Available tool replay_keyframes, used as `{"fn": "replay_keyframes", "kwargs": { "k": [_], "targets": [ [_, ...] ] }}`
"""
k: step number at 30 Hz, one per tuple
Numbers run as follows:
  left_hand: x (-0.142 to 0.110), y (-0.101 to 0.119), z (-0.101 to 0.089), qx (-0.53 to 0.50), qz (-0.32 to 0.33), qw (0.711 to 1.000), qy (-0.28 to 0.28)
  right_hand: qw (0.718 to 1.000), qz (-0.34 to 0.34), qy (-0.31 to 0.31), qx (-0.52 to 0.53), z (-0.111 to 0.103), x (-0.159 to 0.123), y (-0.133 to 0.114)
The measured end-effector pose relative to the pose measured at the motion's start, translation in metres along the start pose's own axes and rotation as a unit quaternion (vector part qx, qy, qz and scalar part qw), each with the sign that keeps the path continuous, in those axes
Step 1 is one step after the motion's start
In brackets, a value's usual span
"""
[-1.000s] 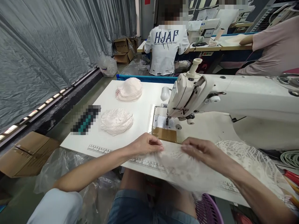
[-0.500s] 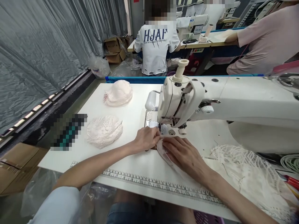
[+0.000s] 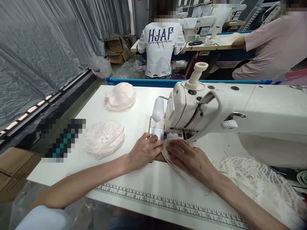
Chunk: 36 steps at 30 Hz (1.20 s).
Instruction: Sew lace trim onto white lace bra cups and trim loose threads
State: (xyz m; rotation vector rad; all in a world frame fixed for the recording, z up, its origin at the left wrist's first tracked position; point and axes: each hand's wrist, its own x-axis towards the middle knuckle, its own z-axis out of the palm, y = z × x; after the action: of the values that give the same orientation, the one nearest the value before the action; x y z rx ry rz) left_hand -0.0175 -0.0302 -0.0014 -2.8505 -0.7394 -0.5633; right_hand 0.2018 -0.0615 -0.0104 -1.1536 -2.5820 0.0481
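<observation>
Just in front of the needle area of a white sewing machine, both hands are at a thin, sheer white fabric piece. My left hand is closed, its fingertips pinching the fabric's left edge near the presser foot. From the other side, my right hand bends its fingers over the fabric and grips it, while a strip hangs down toward the table front. The needle and the exact stitching point are hidden behind the machine head and fingers. To the left lies a white lace piece, with a pale pink cup-shaped fabric piece behind it.
A heap of white lace lies right of my right forearm. A printed ruler scale runs along the table's front. Cardboard boxes stand on the floor beyond. Two people sit at another sewing table ahead.
The camera view has shifted and tilted a little, so the machine appears farther right. My left hand's fingers are slightly more raised and spread. Both hands stay at the sheer fabric.
</observation>
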Motion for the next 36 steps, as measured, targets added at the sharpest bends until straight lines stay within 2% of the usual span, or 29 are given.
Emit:
{"fn": "replay_keyframes", "kwargs": {
  "k": [6,10,13,16,21,26,36],
  "targets": [
    [0.006,-0.013,0.012,0.018,-0.017,0.999,-0.036,0.997,-0.015,0.068,-0.032,0.005,0.010,0.020],
    [0.007,-0.018,0.018,0.022,-0.018,1.000,-0.010,0.996,-0.007,0.085,-0.032,0.007,0.013,0.025],
    [0.005,-0.015,0.017,0.026,-0.011,1.000,0.009,0.998,0.001,0.062,-0.011,0.003,0.007,0.017],
    [0.003,-0.010,0.013,0.013,0.007,1.000,0.027,0.998,-0.034,0.039,0.024,-0.001,-0.002,0.000],
    [0.000,-0.007,0.010,-0.032,0.043,0.998,0.032,0.992,-0.058,0.112,0.010,0.002,-0.008,-0.022],
    [-0.001,-0.009,0.012,-0.045,0.049,0.997,0.045,0.983,-0.075,0.167,0.015,0.008,-0.005,-0.024],
    [-0.001,-0.011,0.013,-0.057,0.047,0.993,0.090,0.984,-0.081,0.157,0.001,0.012,-0.005,-0.023]
  ]
}}
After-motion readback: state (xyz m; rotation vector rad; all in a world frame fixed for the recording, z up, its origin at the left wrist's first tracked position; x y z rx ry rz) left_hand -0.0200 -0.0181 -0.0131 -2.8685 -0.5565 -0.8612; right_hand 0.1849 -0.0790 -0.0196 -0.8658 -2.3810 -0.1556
